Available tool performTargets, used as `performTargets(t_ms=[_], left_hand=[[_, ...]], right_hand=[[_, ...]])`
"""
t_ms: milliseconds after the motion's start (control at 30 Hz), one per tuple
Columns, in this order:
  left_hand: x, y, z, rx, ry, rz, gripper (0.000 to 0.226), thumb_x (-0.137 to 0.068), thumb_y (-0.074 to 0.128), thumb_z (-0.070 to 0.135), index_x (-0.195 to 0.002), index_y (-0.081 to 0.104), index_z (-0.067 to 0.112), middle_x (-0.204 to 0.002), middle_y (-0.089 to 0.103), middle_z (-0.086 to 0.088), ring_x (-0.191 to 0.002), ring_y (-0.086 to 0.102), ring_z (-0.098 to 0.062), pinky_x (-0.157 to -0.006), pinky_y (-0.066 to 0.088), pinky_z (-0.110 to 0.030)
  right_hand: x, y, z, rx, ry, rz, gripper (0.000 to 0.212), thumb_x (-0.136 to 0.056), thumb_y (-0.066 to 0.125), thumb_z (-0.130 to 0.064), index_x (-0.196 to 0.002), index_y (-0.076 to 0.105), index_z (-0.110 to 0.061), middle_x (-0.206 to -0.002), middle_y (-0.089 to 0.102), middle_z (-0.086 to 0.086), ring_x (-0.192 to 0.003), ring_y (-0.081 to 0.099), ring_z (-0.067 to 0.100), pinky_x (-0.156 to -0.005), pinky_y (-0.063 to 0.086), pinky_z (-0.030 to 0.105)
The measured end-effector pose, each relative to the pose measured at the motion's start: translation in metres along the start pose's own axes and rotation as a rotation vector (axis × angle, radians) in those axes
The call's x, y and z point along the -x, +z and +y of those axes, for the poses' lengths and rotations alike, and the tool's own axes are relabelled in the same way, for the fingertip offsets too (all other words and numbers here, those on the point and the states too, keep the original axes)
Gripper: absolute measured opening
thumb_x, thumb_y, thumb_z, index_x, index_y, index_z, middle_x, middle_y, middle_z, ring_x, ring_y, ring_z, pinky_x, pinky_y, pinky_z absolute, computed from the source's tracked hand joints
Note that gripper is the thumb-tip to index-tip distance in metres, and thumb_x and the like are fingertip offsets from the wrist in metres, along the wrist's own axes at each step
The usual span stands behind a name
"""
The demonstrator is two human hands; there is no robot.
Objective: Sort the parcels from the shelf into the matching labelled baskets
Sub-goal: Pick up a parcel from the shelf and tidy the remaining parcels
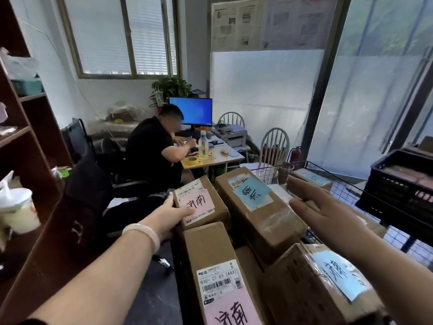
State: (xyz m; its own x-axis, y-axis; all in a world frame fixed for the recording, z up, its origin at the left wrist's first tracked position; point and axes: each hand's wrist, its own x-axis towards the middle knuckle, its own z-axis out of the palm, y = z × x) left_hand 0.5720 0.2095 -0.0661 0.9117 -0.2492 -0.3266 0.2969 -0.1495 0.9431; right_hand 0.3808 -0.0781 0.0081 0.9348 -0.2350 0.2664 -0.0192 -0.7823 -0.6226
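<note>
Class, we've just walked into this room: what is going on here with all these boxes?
A person is sorting cardboard parcels piled in a wire basket. The left hand grips the near edge of a small box with a pink label. The right hand is open, hovering above the pile beside a long box with a blue label, holding nothing. Behind, another person sits working at a desk.

near parcel [225, 277] label cut by bottom edge | seated person's [152, 146] face blurred | posters [236, 24] unreadable
</note>
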Motion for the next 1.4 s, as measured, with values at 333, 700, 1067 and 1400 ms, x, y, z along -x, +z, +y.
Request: performTargets(t_ms=[333,700,1067,1400], left_hand=[[-0.004,0.007,0.017,-0.655,0.169,0.118,0.097,-0.085,0.072,0.047,-0.159,0.012,0.027,-0.162,0.015,-0.014,-0.147,0.023,-0.033,-0.118,0.025,-0.042],[0.006,0.007,0.006,-0.749,0.158,0.185,0.096,-0.083,0.068,0.061,-0.157,0.016,0.031,-0.162,0.006,-0.014,-0.147,0.019,-0.036,-0.12,0.021,-0.046],[0.076,0.071,0.058,-0.99,0.566,0.287,0.09,-0.083,0.059,0.07,-0.156,0.017,0.039,-0.166,0.009,-0.007,-0.151,0.008,-0.031,-0.119,0.021,-0.054],[0.18,0.303,0.055,-1.083,1.095,-0.133,0.087,-0.086,0.058,0.065,-0.152,0.004,0.052,-0.166,-0.002,0.011,-0.152,-0.003,-0.013,-0.123,-0.001,-0.043]], right_hand=[[0.041,-0.008,0.005,0.138,0.114,0.068,0.054,-0.068,0.027,-0.084,-0.122,0.02,-0.079,-0.152,0.032,-0.018,-0.128,0.043,0.009,-0.103,0.035,0.041],[0.055,-0.018,0.008,0.144,0.12,0.091,0.069,-0.072,0.032,-0.079,-0.139,0.03,-0.061,-0.151,0.037,-0.014,-0.136,0.036,0.016,-0.102,0.029,0.038],[0.065,-0.046,0.015,0.33,0.102,0.038,0.071,-0.087,0.045,-0.067,-0.148,0.014,-0.052,-0.161,0.011,-0.014,-0.148,0.013,0.013,-0.118,0.017,0.042],[0.169,-0.126,0.097,0.536,0.216,0.218,0.089,-0.084,0.05,-0.07,-0.153,0.001,-0.041,-0.163,0.001,-0.008,-0.149,-0.004,0.011,-0.122,0.002,0.039]])
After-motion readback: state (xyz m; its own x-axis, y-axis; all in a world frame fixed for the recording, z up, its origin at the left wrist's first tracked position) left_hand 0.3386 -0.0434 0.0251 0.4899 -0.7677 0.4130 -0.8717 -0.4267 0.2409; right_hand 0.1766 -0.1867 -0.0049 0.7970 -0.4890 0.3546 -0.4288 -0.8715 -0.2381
